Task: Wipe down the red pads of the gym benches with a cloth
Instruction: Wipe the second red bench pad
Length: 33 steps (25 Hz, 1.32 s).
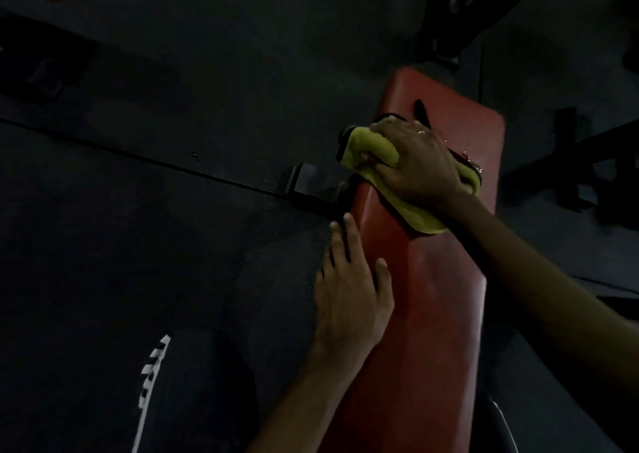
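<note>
Both hands meet the red pad [439, 297] (right hand [415, 162] grips cloth [371, 150]).

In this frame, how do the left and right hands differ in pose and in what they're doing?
The right hand holds a bunched yellow cloth; the left hand holds nothing. The right hand's fingers are curled, while the left hand's lie straight along the left edge of the red bench pad. The right hand is farther up the pad, the left hand nearer the camera. Both are at the same pad.
</note>
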### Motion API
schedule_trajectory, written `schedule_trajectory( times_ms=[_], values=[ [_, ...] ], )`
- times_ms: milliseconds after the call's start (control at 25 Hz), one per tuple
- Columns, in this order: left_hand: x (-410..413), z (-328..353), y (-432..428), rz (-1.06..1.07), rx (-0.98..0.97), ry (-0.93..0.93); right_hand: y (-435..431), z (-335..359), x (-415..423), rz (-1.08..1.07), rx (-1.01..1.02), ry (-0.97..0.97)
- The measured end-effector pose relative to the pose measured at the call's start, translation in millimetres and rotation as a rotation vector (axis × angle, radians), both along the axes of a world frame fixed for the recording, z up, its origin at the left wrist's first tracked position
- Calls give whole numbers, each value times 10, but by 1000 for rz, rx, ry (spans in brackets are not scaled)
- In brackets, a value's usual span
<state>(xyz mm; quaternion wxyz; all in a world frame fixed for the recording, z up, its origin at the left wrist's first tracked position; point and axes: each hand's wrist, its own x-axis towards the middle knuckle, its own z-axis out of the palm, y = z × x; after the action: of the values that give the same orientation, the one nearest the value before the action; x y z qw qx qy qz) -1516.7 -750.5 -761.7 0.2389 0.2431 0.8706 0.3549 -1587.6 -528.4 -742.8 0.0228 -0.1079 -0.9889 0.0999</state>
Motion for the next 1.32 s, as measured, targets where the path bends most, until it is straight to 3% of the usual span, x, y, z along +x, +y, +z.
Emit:
schedule_trajectory(
  times_ms=[160, 320, 480, 640, 840, 1080, 1320],
  values=[
    [-247, -79, 338, -11, 42, 57, 99, 29, 571, -312, -97, 54],
    [-219, -99, 349, 2, 30, 110, -45, -5, 1147, -368, -60, -39],
    [-239, -91, 371, -9, -7, 116, -42, -38, 1032, -436, -96, 14],
    [-238, -98, 374, -7, -11, 98, 112, -66, 719, -769, -128, 77],
    [-250, -122, 382, 4, -27, 119, 284, -44, 1102, -545, -158, 28],
    [-221, -134, 394, 25, -3, 153, 162, -56, 1143, -999, -343, 75],
    [-175, -24, 409, 41, -44, 145, -166, 14, 1522, -1051, -468, 30]
  ],
)
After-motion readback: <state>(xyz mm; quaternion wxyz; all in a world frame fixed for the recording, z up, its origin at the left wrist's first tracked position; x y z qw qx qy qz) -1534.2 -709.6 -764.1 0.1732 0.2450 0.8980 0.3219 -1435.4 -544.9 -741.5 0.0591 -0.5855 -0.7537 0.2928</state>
